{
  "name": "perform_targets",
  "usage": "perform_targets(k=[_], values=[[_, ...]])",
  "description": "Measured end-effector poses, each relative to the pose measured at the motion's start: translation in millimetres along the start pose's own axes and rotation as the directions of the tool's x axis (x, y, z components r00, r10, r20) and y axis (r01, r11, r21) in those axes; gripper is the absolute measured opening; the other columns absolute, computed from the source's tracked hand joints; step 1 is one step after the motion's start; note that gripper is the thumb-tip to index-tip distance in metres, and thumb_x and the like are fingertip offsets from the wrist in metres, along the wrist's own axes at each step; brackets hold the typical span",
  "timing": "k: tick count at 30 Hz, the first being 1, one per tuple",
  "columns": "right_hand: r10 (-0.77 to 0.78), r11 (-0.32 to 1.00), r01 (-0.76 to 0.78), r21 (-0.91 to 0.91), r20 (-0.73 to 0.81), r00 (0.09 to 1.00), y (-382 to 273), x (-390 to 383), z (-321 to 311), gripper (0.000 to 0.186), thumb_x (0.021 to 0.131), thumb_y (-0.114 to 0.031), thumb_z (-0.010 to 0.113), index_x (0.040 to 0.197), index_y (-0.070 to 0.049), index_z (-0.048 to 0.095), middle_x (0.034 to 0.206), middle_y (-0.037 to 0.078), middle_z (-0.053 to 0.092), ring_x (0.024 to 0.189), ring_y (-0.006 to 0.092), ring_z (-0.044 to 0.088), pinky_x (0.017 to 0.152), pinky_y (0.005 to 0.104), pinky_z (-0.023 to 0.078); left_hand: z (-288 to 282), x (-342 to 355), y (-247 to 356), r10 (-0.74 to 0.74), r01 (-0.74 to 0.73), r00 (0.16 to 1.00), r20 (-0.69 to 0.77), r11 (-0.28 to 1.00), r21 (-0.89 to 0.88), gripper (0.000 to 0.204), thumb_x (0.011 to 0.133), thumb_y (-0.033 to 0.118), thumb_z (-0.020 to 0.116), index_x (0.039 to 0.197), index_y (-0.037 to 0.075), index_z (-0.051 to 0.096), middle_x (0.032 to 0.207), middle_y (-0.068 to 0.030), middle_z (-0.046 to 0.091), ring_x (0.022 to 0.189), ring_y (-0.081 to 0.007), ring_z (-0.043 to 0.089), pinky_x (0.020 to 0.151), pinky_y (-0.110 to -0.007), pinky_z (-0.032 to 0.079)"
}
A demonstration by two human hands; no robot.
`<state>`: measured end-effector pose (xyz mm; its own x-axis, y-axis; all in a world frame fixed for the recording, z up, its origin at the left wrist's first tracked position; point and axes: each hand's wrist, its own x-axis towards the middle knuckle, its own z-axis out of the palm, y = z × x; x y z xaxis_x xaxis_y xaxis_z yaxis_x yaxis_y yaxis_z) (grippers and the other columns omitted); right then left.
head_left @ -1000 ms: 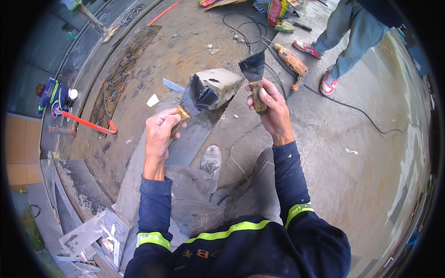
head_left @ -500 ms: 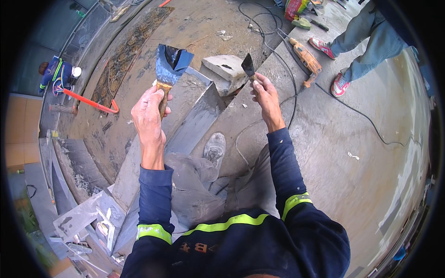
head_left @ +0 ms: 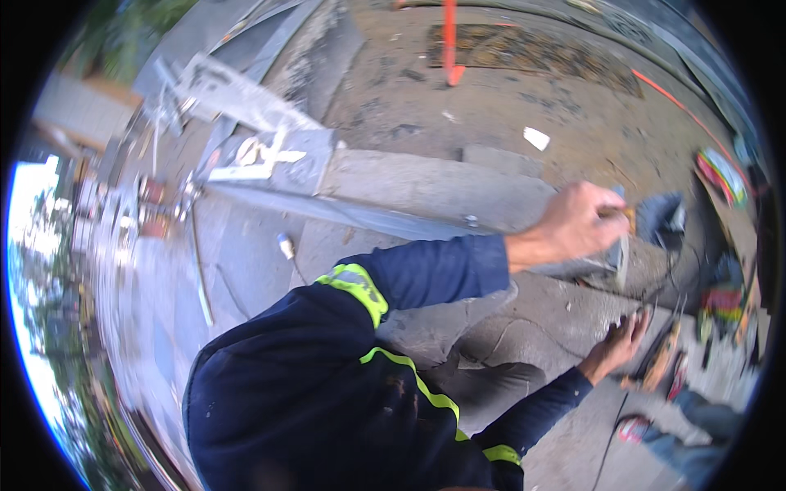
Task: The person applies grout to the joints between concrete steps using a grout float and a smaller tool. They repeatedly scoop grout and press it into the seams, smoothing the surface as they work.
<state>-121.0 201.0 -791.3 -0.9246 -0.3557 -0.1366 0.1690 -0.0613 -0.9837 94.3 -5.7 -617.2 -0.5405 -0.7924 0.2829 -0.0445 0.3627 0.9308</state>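
My left hand (head_left: 573, 225) grips the wooden handle of a broad trowel (head_left: 661, 219), whose dark bluish blade points toward the right rim above a concrete block (head_left: 647, 270). Lower down, my right hand (head_left: 616, 348) is closed around a narrow dark scraper (head_left: 637, 321); only a blurred sliver of it shows past the fingers. Both arms wear dark blue sleeves with yellow reflective bands. The two hands are apart, with the left one above the right in the picture.
A long grey concrete ledge (head_left: 426, 192) runs across the middle. An orange bar (head_left: 449, 41) stands on the rough ground beyond. Metal frames (head_left: 246, 155) lie at the upper left. Loose tools (head_left: 720, 303) and another person's shoe (head_left: 634, 430) sit at the right.
The view has swung round sharply, so the ground now appears rotated. My hands have moved apart, and the trowel has shifted to the right side of the picture.
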Motion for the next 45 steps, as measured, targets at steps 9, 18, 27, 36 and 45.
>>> perform_targets(k=[9,18,27,36,45], values=[[-0.454,0.869,0.476,-0.132,0.167,0.875,-73,-10,58,0.052,0.107,-0.018,0.069,0.153,0.002,0.058,0.150,0.012,0.063,0.133,0.0210,0.058,0.115,0.0371,0.043,-23,-24,23,0.156,-0.165,0.952,-0.264,0.986,-0.012,0.038,0.086,0.024,0.074,0.108,-0.007,0.078,0.099,-0.0248,0.076,0.091,-0.0390,0.076,0.079,-0.043,0.059],[-0.485,0.827,0.556,-0.082,0.397,0.779,-123,-78,159,0.049,0.103,-0.010,0.073,0.148,0.004,0.061,0.146,0.015,0.066,0.127,0.0225,0.062,0.112,0.0366,0.048,-58,-64,43,0.188,-0.217,0.847,-0.497,0.976,0.000,0.035,0.093,0.017,0.072,0.115,-0.009,0.073,0.094,-0.0229,0.072,0.083,-0.0326,0.075,0.070,-0.039,0.058],[-0.375,0.886,0.463,-0.013,0.567,0.734,-122,-147,194,0.054,0.105,-0.018,0.072,0.154,-0.001,0.058,0.148,0.014,0.063,0.125,0.0190,0.062,0.099,0.0330,0.049,-123,-141,58,0.063,-0.088,0.802,-0.594,0.996,-0.012,0.048,0.102,0.030,0.074,0.131,-0.007,0.064,0.112,-0.0232,0.075,0.101,-0.0297,0.076,0.087,-0.043,0.059],[-0.453,0.888,0.432,0.154,0.444,0.773,-106,-119,148,0.050,0.103,-0.013,0.074,0.150,-0.001,0.063,0.148,0.012,0.066,0.139,0.0214,0.059,0.118,0.0344,0.045,-166,-186,49,-0.116,0.184,0.790,-0.602,0.981,0.053,0.044,0.106,0.024,0.072,0.142,0.002,0.065,0.102,0.0005,0.068,0.080,-0.0048,0.056,0.070,-0.023,0.048],[-0.229,0.960,0.207,0.188,0.104,0.968,-105,-20,92,0.048,0.110,-0.022,0.066,0.154,-0.005,0.060,0.110,-0.002,0.069,0.088,0.0046,0.062,0.067,0.0218,0.048,-90,-8,12,-0.065,0.066,0.973,-0.220,0.998,-0.005,0.056,0.109,0.023,0.071,0.152,-0.005,0.048,0.100,-0.0049,0.066,0.074,-0.0077,0.056,0.064,-0.025,0.046]])
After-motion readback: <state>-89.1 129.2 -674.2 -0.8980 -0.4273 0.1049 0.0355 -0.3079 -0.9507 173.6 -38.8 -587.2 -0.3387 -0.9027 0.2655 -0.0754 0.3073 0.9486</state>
